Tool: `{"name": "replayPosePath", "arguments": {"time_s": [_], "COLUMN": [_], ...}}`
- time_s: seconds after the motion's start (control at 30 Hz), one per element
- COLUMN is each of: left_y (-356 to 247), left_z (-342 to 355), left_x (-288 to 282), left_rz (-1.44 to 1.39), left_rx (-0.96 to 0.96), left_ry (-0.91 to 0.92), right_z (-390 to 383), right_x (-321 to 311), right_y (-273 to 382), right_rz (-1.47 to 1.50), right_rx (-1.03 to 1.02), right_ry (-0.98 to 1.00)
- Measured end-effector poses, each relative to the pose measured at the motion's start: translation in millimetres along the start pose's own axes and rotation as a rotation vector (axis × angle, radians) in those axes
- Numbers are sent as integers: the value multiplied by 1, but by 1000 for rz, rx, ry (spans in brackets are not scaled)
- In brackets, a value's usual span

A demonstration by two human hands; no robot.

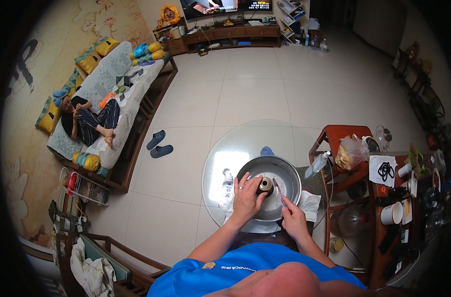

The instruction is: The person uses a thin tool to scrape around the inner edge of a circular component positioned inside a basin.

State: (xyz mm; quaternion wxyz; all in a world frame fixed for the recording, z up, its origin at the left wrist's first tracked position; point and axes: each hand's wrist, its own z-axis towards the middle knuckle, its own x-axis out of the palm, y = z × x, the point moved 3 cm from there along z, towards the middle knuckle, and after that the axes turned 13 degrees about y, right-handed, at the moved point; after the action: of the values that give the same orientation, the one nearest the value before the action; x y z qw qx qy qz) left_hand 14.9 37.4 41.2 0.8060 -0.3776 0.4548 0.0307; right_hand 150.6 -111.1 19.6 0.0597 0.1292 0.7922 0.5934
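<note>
1. Two things are in my grip: my left fingers (242, 184) curl partly closed round a small dark vessel (265, 185), its round mouth upward; my right fingers (288, 205) pinch tight on a slim brush-like tool (283, 200).
2. The vessel is within the outline of a wide metal basin (288, 173), toward the near edge of the round glass bench (211, 171); whether it rests on the bottom or hangs from my hold, I cannot tell.
3. If my left fingers slacken or its side is slick, the vessel could drop and knock the metal.
4. Too hard a push could skid the tool into my thumb.
5. Leaning on the basin's rim could tip it.
6. A wide right elbow could topple the clear bottle (318, 164) by the bench's right edge.
</note>
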Motion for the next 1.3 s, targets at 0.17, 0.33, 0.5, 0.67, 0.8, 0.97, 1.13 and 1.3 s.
{"name": "replayPosePath", "arguments": {"time_s": [0.17, 0.33, 0.5, 0.67, 0.8, 0.97, 1.13, 1.3], "left_y": [-2, -1, 0, -1, -4, -7, -5, -2], "left_z": [0, 1, 1, 1, 1, 2, 2, 0], "left_x": [-1, -1, 0, 0, -3, -6, -2, -1], "left_rz": [4, -6, 0, -37, -30, -19, -9, -9], "left_rx": [-4, 1, 2, 0, 23, 25, -7, 4], "left_ry": [16, 0, 9, 29, 45, 40, 33, 33], "right_z": [-2, -1, -1, 0, 1, 1, -3, 0], "right_x": [1, -1, 2, 1, 1, -1, 4, 2], "right_y": [5, 1, 5, 5, 3, 5, 19, 8], "right_rz": [29, -81, 61, 75, 77, 23, 113, 0], "right_rx": [-30, -3, -25, -3, -11, -1, -45, 16], "right_ry": [-26, -6, 0, -10, 12, -19, -24, 6]}}
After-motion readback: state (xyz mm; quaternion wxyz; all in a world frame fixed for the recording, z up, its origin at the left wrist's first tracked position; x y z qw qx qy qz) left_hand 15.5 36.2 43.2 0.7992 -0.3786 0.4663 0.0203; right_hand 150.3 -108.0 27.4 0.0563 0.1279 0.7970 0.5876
